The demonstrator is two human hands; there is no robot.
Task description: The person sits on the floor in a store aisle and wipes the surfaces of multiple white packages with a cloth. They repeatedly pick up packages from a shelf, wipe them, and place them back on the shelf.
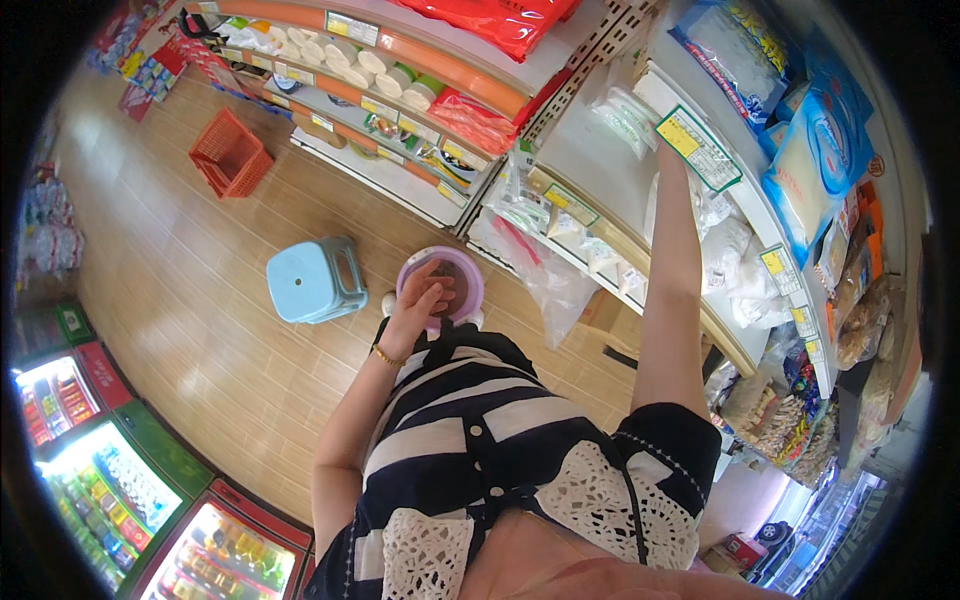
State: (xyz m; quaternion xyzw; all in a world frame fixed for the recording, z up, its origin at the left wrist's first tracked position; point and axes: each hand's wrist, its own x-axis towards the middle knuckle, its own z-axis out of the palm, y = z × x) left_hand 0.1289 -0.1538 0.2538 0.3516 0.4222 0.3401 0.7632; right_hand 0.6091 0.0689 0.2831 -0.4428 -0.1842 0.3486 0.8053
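My left hand point(426, 300) is held low in front of me with its fingers apart and nothing in it. Beneath it, on the floor, stands a pink and purple plastic basin point(474, 281). My right arm reaches into the shelving at the right; the hand itself is hidden behind a price tag point(697, 146) on the shelf edge. Close to where the wrist disappears lie clear plastic packets point(626, 120) on a grey shelf. White plastic bags point(731, 259) with labels lie to the right of the forearm. Blue and clear packages point(810, 165) fill the shelf above.
A light blue plastic stool point(304, 281) and an orange-red shopping basket point(229, 154) stand on the wood-look floor. Shelves with orange edges point(450, 75) run along the top. A clear plastic bag point(555, 292) hangs from the low shelf. Lit drink coolers point(112, 495) line the lower left.
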